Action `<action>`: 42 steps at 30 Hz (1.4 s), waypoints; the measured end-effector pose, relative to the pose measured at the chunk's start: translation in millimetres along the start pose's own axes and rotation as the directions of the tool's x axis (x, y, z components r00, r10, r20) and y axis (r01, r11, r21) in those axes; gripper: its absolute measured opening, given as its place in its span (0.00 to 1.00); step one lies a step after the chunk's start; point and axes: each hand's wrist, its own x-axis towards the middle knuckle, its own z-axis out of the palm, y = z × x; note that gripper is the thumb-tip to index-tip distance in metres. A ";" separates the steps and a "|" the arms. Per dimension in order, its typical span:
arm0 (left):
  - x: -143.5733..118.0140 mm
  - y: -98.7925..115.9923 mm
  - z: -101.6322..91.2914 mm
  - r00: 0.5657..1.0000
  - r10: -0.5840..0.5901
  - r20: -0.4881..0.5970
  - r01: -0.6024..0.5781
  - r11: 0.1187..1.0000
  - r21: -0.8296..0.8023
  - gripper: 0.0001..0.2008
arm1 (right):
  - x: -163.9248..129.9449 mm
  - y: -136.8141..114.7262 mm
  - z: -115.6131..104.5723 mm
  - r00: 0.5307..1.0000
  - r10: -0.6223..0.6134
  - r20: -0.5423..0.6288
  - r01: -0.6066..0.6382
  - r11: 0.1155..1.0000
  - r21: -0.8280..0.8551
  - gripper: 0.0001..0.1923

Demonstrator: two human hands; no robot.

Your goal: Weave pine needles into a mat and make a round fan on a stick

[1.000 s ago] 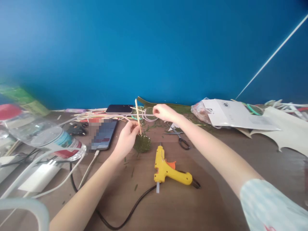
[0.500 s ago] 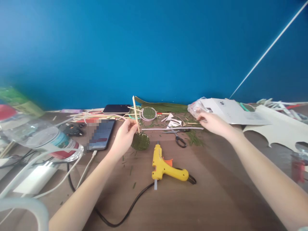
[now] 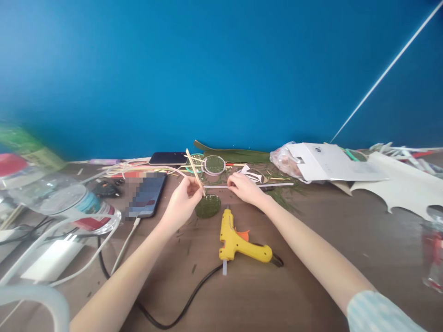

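A pale wooden stick (image 3: 194, 168) is pinched in the fingers of my left hand (image 3: 183, 198), tilted with its top leaning left. A dark green round disc (image 3: 208, 206) hangs at the stick's lower end; whether it is fixed there I cannot tell. My right hand (image 3: 246, 188) is closed, with its fingertips together over a thin white strip (image 3: 278, 185). Whether it grips that strip or something small is hidden. Just below the hands a yellow hot glue gun (image 3: 228, 235) lies on its side, its nozzle toward the disc.
Behind the hands lie a green disc with a pale rim (image 3: 214, 165), long green leaves (image 3: 238, 155) and white paper scraps (image 3: 254, 174). A phone (image 3: 147, 196), a plastic bottle (image 3: 90, 210) and cables crowd the left. White card (image 3: 332, 161) lies right, beside a plastic bag (image 3: 284, 159).
My right hand has moved left from beside the plastic bag to over the white strip, covering the scissors. My left hand has shifted slightly right and down with the stick and disc.
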 end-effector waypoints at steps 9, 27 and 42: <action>0.3 3.4 -6.6 0.996 -0.014 0.093 0.015 1.000 -0.015 0.07 | -20.2 -4.5 -38.7 0.987 0.138 -0.082 -0.114 0.961 0.254 0.03; 0.3 3.9 -8.5 0.995 0.054 0.079 -0.049 0.997 -0.064 0.05 | -50.2 -19.8 -49.2 0.995 0.027 -0.096 0.012 0.924 0.383 0.08; 0.5 2.7 -8.2 0.991 0.088 0.098 -0.082 0.995 -0.059 0.06 | -51.1 -18.9 -46.3 0.997 0.029 -0.065 -0.001 0.916 0.402 0.09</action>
